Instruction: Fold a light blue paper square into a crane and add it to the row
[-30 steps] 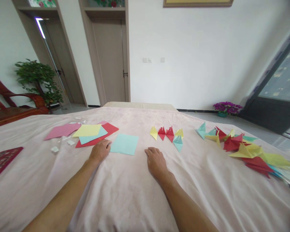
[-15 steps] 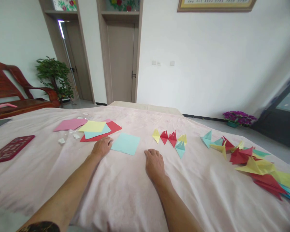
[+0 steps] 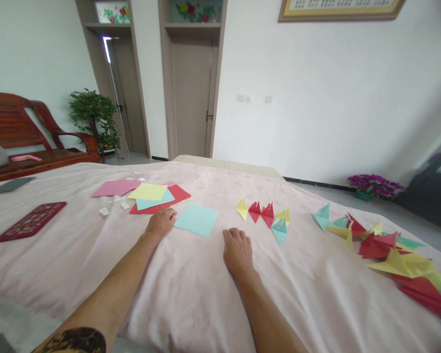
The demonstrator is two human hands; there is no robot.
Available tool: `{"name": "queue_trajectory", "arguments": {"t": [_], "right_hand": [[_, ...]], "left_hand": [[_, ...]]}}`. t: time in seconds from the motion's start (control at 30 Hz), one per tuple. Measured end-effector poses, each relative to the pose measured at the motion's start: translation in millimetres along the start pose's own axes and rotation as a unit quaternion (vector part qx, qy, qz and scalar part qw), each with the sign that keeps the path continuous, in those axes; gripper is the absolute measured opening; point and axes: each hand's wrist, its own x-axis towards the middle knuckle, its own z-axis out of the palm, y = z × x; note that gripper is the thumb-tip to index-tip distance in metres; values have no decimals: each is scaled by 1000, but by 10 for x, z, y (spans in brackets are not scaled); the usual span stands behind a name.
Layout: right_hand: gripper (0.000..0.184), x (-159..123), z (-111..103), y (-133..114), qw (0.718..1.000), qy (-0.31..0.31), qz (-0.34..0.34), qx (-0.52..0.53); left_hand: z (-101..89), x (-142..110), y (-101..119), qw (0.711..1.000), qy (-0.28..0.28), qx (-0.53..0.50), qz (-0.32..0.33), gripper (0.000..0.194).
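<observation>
A square sheet of light blue paper (image 3: 196, 219) lies flat on the pink cloth between my hands. My left hand (image 3: 161, 223) rests with curled fingers at the sheet's left edge, holding nothing that I can see; whether it touches the paper I cannot tell. To the right of the sheet and apart from it, my right hand (image 3: 237, 249) lies knuckles up, its fingers bent down onto the cloth. Just beyond my left hand is a spread of coloured sheets, with a yellow sheet (image 3: 148, 191) over blue and red ones.
Several small folded paper birds (image 3: 267, 214) stand right of centre. A larger cluster of folded paper birds (image 3: 382, 245) lies at the far right. Pink paper (image 3: 115, 188), a dark red ornamental case (image 3: 31, 221) and a dark flat device (image 3: 12, 186) are on the left of the cloth (image 3: 191, 304).
The view has swung slightly left, so everything sits a little further right in it. My hands and the light blue sheet keep nearly the same places on the cloth.
</observation>
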Motion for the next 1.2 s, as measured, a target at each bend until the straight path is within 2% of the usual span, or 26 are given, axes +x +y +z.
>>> {"name": "queue_trajectory", "arguments": {"t": [0.07,0.2,0.43,0.67,1.2], "right_hand": [[41,0,-3,-6,1000,-4,-1,-2],[42,-6,-6,-16,1000,-2,-4,-5],[39,-9,-6,-12,1000,7,-4,-9],[38,-11,18,17,1000,17,-6,-5],[39,-3,9,37,999,22,14,28]], "left_hand": [[3,-1,-3,1000,2,-1,0,32],[-15,-7,17,1000,15,-4,-6,17],[-59,-21,67,999,32,-15,-14,24],[-57,-21,84,999,34,-25,-20,20],[-75,-29,114,999,32,8,37,19]]}}
